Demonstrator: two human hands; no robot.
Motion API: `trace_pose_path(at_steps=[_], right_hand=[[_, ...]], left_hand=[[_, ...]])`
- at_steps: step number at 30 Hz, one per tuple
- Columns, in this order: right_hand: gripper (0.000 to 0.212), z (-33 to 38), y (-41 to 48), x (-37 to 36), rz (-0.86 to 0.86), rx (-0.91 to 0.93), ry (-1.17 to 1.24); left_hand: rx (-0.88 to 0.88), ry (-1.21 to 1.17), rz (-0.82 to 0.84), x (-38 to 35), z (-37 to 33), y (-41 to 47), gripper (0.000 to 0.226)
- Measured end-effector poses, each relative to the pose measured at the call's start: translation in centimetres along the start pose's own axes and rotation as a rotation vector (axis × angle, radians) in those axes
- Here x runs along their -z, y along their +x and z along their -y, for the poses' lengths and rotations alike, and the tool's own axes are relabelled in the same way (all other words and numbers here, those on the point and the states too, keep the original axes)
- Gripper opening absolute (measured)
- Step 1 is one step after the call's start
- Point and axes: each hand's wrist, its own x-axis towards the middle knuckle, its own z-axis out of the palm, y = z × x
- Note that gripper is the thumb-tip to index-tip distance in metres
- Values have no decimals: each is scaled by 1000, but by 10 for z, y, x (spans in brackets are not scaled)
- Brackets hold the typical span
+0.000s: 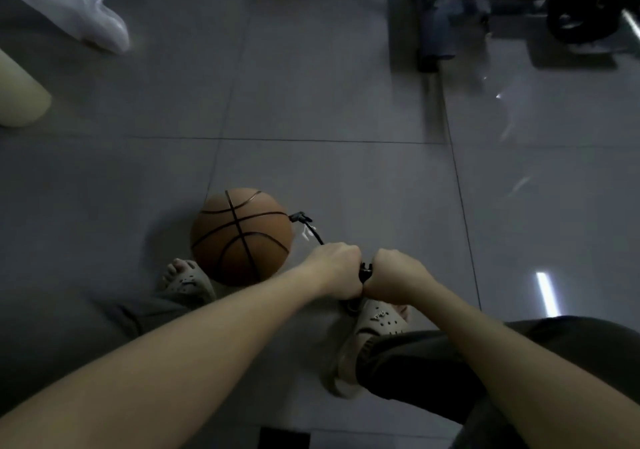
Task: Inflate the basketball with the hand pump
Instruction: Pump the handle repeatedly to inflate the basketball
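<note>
Left grip [334, 268] and right grip [394, 277] are both curling tight around the handle of the black hand pump [365, 273], knuckles touching side by side (pump body mostly hidden under them). Black hose [318, 237] is running from the pump to the right side of the basketball [240, 233]. The ball is sitting on the grey tiled floor [346, 171], just beside the left clog [188, 280]. The right clog [379, 320] is standing just below the grips. A white plastic bag [90, 18] is lying far off, top left.

White plastic bag [93, 22] on tiled floor [311, 102], left; dark wheeled frame [433, 32] right.
</note>
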Motion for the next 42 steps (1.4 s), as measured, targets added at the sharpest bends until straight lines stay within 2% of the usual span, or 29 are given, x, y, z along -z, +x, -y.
trace_pose_path(at_steps=[5, 10, 12, 15, 19, 23, 26, 31, 37, 39, 42], right_hand=[[25, -1, -18, -24, 9, -20, -54], [27, 21, -53, -16, 121, -19, -91], [26, 31, -71, 8, 138, 14, -142], [20, 46, -97, 71, 144, 19, -89], [21, 52, -101, 118, 76, 21, -36], [15, 45, -67, 73, 58, -42, -51], [21, 24, -38, 34, 6, -15, -28], [25, 1, -20, -21, 15, 7, -90], [27, 1, -23, -17, 17, 0, -129], [25, 7, -29, -8, 67, -14, -130], [27, 14, -35, 7, 250, -62, -157]], left_hand=[[-29, 31, 24, -26, -3, -12, 25], [-31, 73, 81, -6, -12, -53, 25], [-51, 62, 110, 19, -16, -67, 26], [-60, -40, 73, 76, -24, -84, 19], [-65, -92, 30, 126, -32, -80, 14], [-9, -67, 15, 83, -20, -54, 15], [-32, -53, -28, 42, -11, -36, 11], [-22, -19, 39, -18, -3, -19, 16], [-36, 9, 2, -18, -8, -22, 18], [-54, 51, -7, -15, -7, -29, 20], [-101, 36, -2, -2, 2, -40, 25]])
